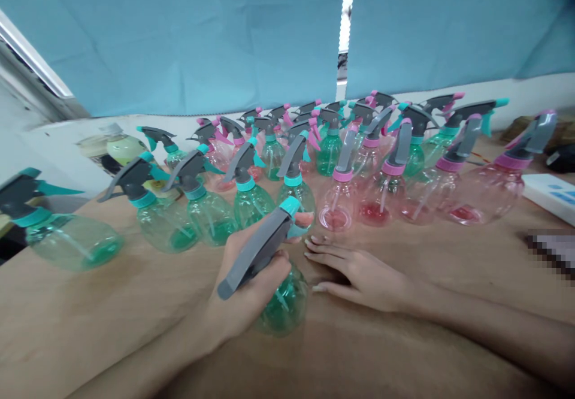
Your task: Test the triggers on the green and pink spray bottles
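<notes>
My left hand point(251, 267) is wrapped round the neck of a green spray bottle point(283, 306) with a grey and teal trigger head. That bottle stands close to me, and my palm and fingers hide its collar. To its right, my right hand point(354, 267) lies low over the table with fingers stretched out and nothing in them. Beyond both hands stand clear green spray bottles point(254, 204) on the left and pink spray bottles point(336, 204) on the right, in a front row.
More spray bottles point(330, 150) of both colours crowd the wooden table point(404, 351) behind the front row. A white box point(550, 195) lies at the right edge, near a pixelated patch. A capped container point(123, 147) stands at the back left. Blue sheeting point(215, 45) covers the wall.
</notes>
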`<state>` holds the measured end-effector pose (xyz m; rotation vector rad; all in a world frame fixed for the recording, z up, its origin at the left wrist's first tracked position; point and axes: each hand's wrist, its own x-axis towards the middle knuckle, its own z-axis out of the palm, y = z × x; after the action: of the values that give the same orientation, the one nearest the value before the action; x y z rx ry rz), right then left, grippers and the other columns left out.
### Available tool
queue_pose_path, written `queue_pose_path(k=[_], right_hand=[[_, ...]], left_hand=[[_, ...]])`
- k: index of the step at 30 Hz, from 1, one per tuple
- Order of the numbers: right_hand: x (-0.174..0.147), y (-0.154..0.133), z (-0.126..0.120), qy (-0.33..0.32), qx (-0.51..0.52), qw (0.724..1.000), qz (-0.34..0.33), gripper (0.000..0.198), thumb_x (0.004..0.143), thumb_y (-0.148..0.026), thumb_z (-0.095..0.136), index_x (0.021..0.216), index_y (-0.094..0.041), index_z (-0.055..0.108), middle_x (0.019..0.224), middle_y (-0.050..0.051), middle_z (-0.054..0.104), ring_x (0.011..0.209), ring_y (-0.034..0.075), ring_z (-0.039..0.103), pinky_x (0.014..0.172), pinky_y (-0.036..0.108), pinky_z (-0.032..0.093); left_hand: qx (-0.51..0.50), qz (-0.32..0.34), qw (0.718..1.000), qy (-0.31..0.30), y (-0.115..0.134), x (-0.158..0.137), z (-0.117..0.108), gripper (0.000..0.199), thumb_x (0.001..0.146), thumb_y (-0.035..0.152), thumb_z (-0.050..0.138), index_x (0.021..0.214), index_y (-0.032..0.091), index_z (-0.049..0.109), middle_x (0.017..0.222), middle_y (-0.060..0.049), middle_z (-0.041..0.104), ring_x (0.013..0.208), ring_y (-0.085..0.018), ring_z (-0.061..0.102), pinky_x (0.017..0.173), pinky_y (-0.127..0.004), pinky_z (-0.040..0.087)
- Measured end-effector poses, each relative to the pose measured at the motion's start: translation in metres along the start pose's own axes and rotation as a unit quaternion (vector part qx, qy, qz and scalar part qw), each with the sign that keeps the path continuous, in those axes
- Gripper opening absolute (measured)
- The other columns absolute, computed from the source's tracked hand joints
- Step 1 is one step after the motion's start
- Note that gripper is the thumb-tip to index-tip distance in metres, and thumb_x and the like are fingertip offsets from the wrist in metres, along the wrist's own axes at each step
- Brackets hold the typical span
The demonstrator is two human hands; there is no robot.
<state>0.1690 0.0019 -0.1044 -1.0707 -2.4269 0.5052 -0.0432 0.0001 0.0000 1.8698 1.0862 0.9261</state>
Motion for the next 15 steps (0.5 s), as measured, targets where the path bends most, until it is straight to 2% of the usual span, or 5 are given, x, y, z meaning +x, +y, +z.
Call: queue_pose_path(k=[1,3,10,15], right_hand=[[0.0000,0.0000,0.0000,-0.001,-0.001,1.000,0.000,0.060,0.095,-0.049,0.051,0.144,-0.016,0.044,0.147,0.012,0.045,0.137,0.027,0.040,0.113,0.047,0.034],[-0.0001,0.0002,0.0002,0.001,0.002,1.000,-0.001,0.061,0.094,-0.049,0.052,0.145,-0.017,0.043,0.147,0.011,0.045,0.137,0.027,0.040,0.113,0.047,0.035],[0.0000,0.0006,0.0000,-0.004,0.000,1.000,-0.002,0.061,0.094,-0.050,0.051,0.145,-0.016,0.043,0.147,0.012,0.045,0.137,0.027,0.040,0.113,0.046,0.034],[0.0002,0.0001,-0.0006,-0.008,-0.006,1.000,0.002,0.063,0.095,-0.051,0.050,0.144,-0.013,0.043,0.148,0.012,0.044,0.138,0.026,0.038,0.114,0.045,0.034]], left_hand=[[-0.009,-0.003,1.000,0.001,0.0022,-0.0003,0.0003,0.040,0.071,0.017,0.051,0.106,0.026,0.068,0.097,-0.001,0.073,0.091,-0.023,0.069,0.071,-0.030,0.055],[-0.021,-0.010,1.000,0.003,0.0057,-0.0009,0.0008,0.037,0.071,0.020,0.052,0.105,0.025,0.068,0.105,-0.002,0.074,0.099,-0.024,0.069,0.079,-0.032,0.057],[-0.018,-0.026,0.999,0.017,0.0074,-0.0017,0.0018,0.035,0.073,0.024,0.054,0.105,0.025,0.067,0.112,-0.002,0.072,0.100,-0.025,0.070,0.088,-0.035,0.058],[-0.003,-0.026,1.000,0.009,0.0028,-0.0043,0.0011,0.039,0.079,0.026,0.055,0.116,0.027,0.065,0.094,-0.001,0.075,0.099,-0.026,0.070,0.087,-0.036,0.058]])
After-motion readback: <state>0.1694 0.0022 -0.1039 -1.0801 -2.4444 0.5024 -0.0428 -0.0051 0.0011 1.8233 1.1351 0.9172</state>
